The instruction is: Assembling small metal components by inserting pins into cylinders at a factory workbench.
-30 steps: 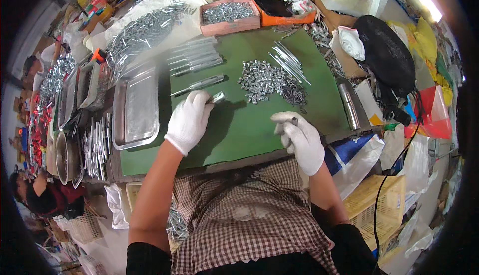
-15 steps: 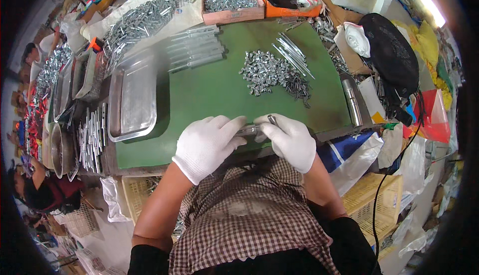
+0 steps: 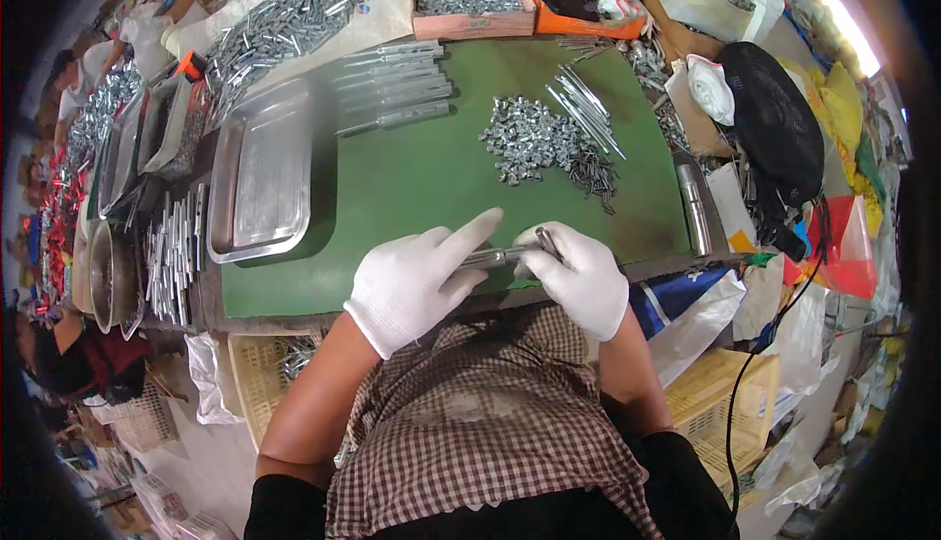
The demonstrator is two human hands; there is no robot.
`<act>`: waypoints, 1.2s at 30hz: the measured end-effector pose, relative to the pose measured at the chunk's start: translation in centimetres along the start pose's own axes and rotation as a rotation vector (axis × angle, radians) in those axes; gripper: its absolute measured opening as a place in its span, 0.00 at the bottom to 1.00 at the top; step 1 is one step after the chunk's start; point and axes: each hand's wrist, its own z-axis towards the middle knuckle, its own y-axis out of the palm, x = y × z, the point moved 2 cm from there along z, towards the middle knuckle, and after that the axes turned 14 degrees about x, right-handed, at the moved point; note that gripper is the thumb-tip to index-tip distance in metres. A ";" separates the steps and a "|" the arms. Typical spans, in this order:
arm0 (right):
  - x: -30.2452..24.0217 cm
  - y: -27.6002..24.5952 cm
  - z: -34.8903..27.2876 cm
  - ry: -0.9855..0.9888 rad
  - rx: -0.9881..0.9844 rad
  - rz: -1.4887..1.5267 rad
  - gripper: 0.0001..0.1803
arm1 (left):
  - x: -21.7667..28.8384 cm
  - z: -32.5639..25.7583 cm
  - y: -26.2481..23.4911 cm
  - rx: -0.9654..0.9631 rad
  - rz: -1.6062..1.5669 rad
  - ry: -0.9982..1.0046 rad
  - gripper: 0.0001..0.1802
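Both my hands wear white knitted gloves and meet above the front edge of a green work mat (image 3: 412,192). My left hand (image 3: 417,280) pinches a shiny metal rod (image 3: 482,259) between thumb and fingers, its index finger lifted off. Against the rod's right end, my right hand (image 3: 578,280) is closed on a short, dark metal pin (image 3: 545,240) that sticks up between thumb and fingers. Whether pin and rod are joined is hidden by the fingers. Beyond them lie a heap of small silver metal nuts or sleeves (image 3: 524,138) and a pile of dark pins (image 3: 593,175).
A steel tray (image 3: 221,182) stands on the mat's left. Several finished-looking rods (image 3: 412,114) and thin long rods (image 3: 588,109) lie farther back. A pink box (image 3: 475,25) and an orange box (image 3: 549,16) border the far edge. A thick metal cylinder (image 3: 694,207) lies at right.
My left index finger has lifted and straightened away from the rod. The rod and pin remain between my hands. The whole view has shifted slightly.
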 end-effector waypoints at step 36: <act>-2.1 -1.8 12.4 -0.525 0.113 -0.999 0.11 | 1.4 -1.0 2.8 0.010 0.169 -0.006 0.10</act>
